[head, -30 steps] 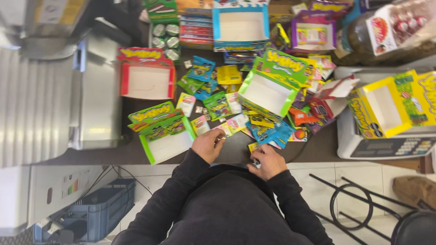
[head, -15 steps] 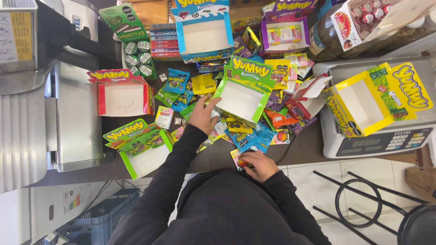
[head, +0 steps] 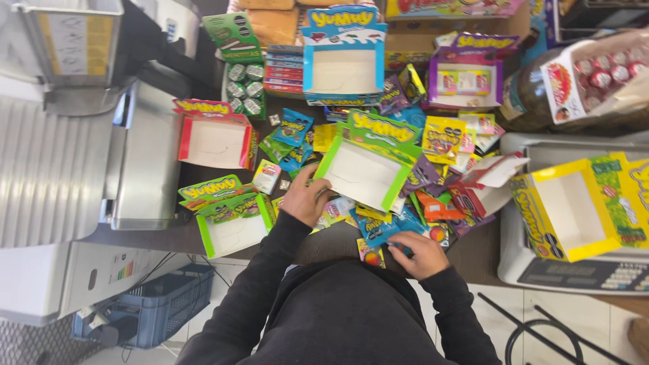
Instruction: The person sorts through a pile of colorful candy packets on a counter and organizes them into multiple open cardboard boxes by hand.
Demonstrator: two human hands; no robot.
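The left hand (head: 305, 201) lies on the counter (head: 473, 253) with its fingers curled against the near corner of an open green box (head: 362, 174); whether they grip the box edge or a packet beneath it cannot be told. Just left of those fingers sits a small white carton (head: 266, 176), and nearer the body on that side stands a second green box (head: 233, 226), open and empty. The right hand (head: 420, 253) rests at the counter's near edge, fingers bent narrow and pinching a blue packet (head: 380, 230) whose far end runs away from the fingertips toward the heap. Just left of that hand, an orange packet (head: 370, 255) lies flat at the counter's edge. Beyond the right fingertips spreads a loose heap of sweet packets (head: 439, 203), purple, orange and yellow, overlapping one another. Farther out lie a red box (head: 215, 138), a blue box (head: 343, 64) and a purple box (head: 466, 78), all open. Well to the right of the hands a yellow box (head: 574, 206) sits tilted on a scale (head: 574, 274).
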